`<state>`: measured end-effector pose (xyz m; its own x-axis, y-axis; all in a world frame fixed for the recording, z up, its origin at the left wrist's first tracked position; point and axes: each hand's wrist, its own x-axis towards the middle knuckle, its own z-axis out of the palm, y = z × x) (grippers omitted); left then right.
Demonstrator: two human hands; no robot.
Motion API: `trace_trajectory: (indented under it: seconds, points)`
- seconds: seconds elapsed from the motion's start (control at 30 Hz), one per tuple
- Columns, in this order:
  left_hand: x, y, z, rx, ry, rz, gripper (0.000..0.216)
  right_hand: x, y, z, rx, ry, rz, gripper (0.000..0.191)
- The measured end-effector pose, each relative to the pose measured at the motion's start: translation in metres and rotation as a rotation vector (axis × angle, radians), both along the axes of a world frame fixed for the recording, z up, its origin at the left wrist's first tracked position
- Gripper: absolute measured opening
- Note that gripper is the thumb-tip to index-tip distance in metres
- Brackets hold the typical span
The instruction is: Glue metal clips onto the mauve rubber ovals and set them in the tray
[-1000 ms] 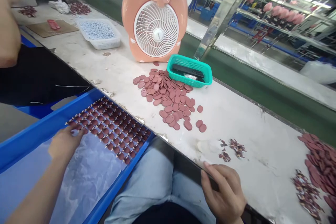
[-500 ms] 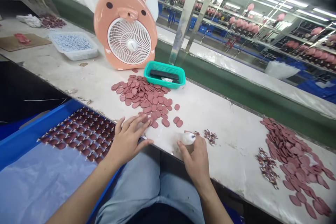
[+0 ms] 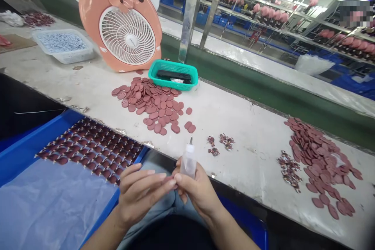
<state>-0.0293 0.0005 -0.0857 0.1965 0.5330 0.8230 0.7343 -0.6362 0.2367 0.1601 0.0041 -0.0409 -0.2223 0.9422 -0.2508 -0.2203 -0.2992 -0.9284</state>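
Observation:
My right hand [image 3: 199, 191] is wrapped round a translucent squeeze bottle [image 3: 189, 160], held upright with its thin metal needle tip pointing up. My left hand [image 3: 143, 191] is beside it, fingers together, the fingertips meeting the right thumb in front of the bottle. A sliver of reddish colour shows between the fingertips, too small to make out. Beyond the hands lies a pile of flat reddish-brown oval pieces [image 3: 155, 103] on the white bench [image 3: 234, 113]. Small clusters of dark, white-flecked bits [image 3: 227, 141] sit just right of the bottle.
A pig-shaped fan [image 3: 125, 27] and a green basket [image 3: 174, 84] with a black object stand behind the pile. At left is a blue crate [image 3: 17, 164] with rows of dark red pieces. More ovals [image 3: 322, 160] lie right. A white tub [image 3: 64, 47] is far left.
My left hand has left the edge of the oval pile and drawn back toward me, meeting the right hand. The bottle has come off the bench front, turned upright. The view has shifted slightly.

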Motion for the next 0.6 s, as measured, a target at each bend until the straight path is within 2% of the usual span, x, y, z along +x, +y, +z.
trace_trajectory:
  seconds: [0.07,0.13,0.2,0.33,0.4,0.5,0.6]
  points:
    - [0.009,-0.008,0.006,-0.08,-0.15,-0.101,0.049,-0.002,-0.002,0.005,-0.125,0.177,0.008,0.049]
    - [0.019,-0.014,0.012,-0.3,-0.401,-0.189,0.051,-0.004,-0.004,0.008,-0.178,0.289,-0.047,0.051]
    - [0.03,-0.018,0.018,-0.555,-0.656,-0.26,0.047,-0.006,-0.006,0.008,-0.142,0.278,-0.079,0.05]
    - [0.046,-0.025,0.028,-0.851,-1.074,-0.299,0.021,-0.002,-0.01,0.003,-0.083,0.107,-0.039,0.052]
    - [0.048,-0.027,0.033,-0.961,-1.28,-0.281,0.021,0.009,-0.013,0.003,-0.037,-0.019,-0.023,0.055]
    - [0.046,-0.026,0.039,-1.104,-1.504,-0.281,0.021,0.035,-0.019,0.008,0.093,-0.256,-0.009,0.048]
    - [0.042,-0.024,0.045,-1.195,-1.595,-0.265,0.026,0.058,-0.024,0.018,0.323,-0.442,-0.137,0.039]
